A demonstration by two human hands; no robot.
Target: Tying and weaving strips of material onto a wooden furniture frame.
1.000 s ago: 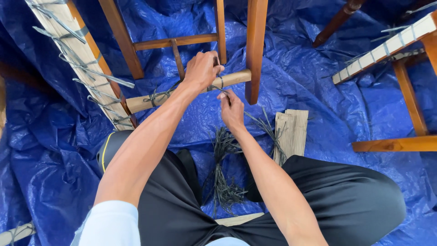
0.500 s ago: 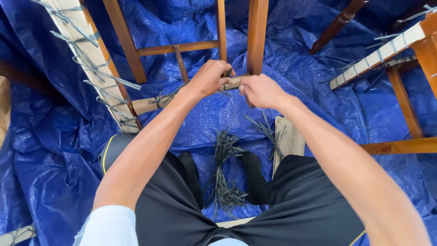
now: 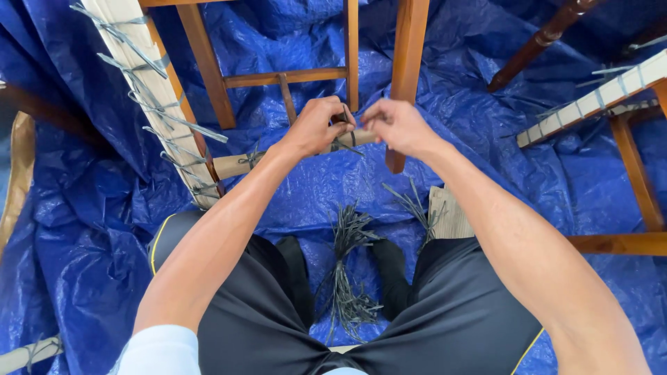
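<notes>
My left hand (image 3: 316, 125) grips a pale wooden rail (image 3: 236, 165) of a chair frame and pinches a grey tie strip (image 3: 345, 142) wrapped around it. My right hand (image 3: 397, 125) meets it from the right, fingers closed on the same strip. The rail runs left to a pale padded bar (image 3: 149, 97) bound with several grey ties. A bundle of dark grey strips (image 3: 345, 278) lies on the blue tarp (image 3: 83, 278) between my knees.
Brown wooden chair legs (image 3: 408, 66) and rungs (image 3: 285, 76) stand just beyond my hands. Another bound frame (image 3: 590, 101) sits at the right, with a brown rail (image 3: 622, 243) below it. A small pale wooden block (image 3: 451, 215) lies by my right knee.
My right hand rose from near the bundle of strips to the rail and joined my left hand there. The view shifted slightly nearer to the frame.
</notes>
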